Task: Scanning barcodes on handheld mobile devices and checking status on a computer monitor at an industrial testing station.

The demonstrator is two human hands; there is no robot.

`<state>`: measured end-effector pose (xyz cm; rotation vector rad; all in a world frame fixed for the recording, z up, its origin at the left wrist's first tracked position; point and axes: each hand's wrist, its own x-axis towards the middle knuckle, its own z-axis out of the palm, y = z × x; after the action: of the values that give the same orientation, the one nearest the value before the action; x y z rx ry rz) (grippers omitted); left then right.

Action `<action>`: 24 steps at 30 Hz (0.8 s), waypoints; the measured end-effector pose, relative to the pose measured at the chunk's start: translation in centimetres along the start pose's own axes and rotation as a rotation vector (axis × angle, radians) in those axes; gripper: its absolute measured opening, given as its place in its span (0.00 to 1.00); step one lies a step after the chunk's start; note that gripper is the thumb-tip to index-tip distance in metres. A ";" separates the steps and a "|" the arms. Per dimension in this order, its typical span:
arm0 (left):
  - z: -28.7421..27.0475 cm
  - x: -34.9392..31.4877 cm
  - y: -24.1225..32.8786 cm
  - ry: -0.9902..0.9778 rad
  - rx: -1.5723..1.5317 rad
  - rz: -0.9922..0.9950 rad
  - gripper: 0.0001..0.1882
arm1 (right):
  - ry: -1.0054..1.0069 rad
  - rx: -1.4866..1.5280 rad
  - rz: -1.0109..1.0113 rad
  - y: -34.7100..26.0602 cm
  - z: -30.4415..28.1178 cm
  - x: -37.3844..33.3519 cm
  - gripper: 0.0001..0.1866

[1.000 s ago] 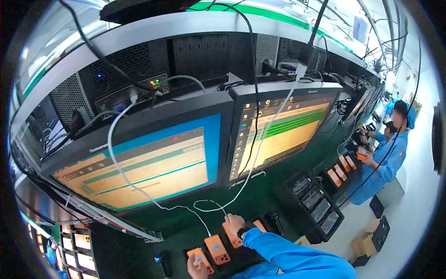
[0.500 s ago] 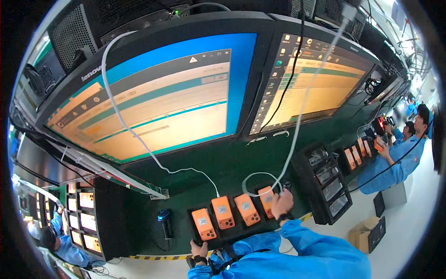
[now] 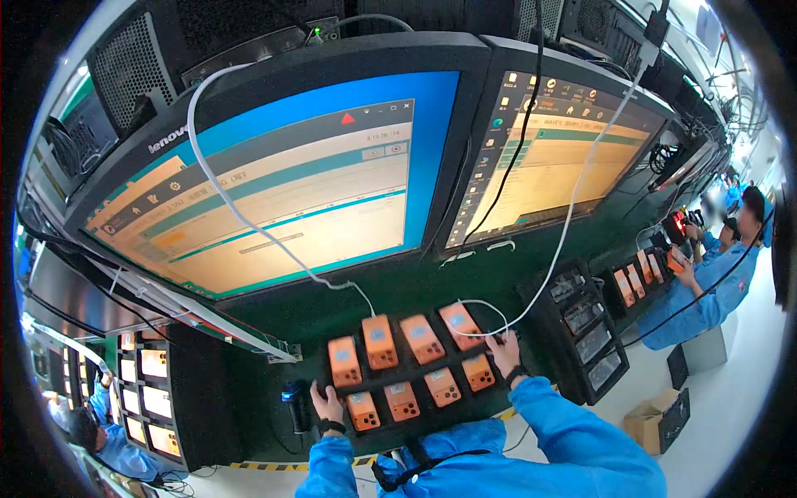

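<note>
Black tray (image 3: 386, 378), orange phones (image 3: 422, 339) in far and near rows: between both hands | left hand (image 3: 328, 403): grasping its left end | right hand (image 3: 503, 355): grasping its right end; whether also white cable (image 3: 552, 282), cannot tell | cable's near tip: hard to make out

The tabletop (image 3: 398, 286) in front of me sits dim, lit unevenly, while the left monitor (image 3: 290, 199) and right monitor (image 3: 556, 158) glow warm yellow. The orange phones (image 3: 380, 342) look bright but slightly soft. To my right the floor (image 3: 722, 423) is pale; the fisheye bends straight edges, and black swallows the corners
</note>
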<state>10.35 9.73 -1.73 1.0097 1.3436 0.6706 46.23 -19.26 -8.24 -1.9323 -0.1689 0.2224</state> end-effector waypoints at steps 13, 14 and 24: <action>5.8 2.1 -0.5 -0.374 1.244 0.440 0.42 | -0.362 -0.751 -0.767 -6.7 8.7 -0.2 0.21; 5.7 2.1 -0.5 -0.380 1.291 0.473 0.44 | -0.369 -0.748 -0.775 -6.3 8.9 0.1 0.21; 5.5 1.5 -2.3 -0.304 1.284 0.442 0.42 | -0.453 -0.821 -0.720 -7.0 8.3 -1.4 0.19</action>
<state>15.64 8.90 -4.78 2.3618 1.2188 -0.1570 42.87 -9.51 -4.55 -2.4310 -1.4076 0.1017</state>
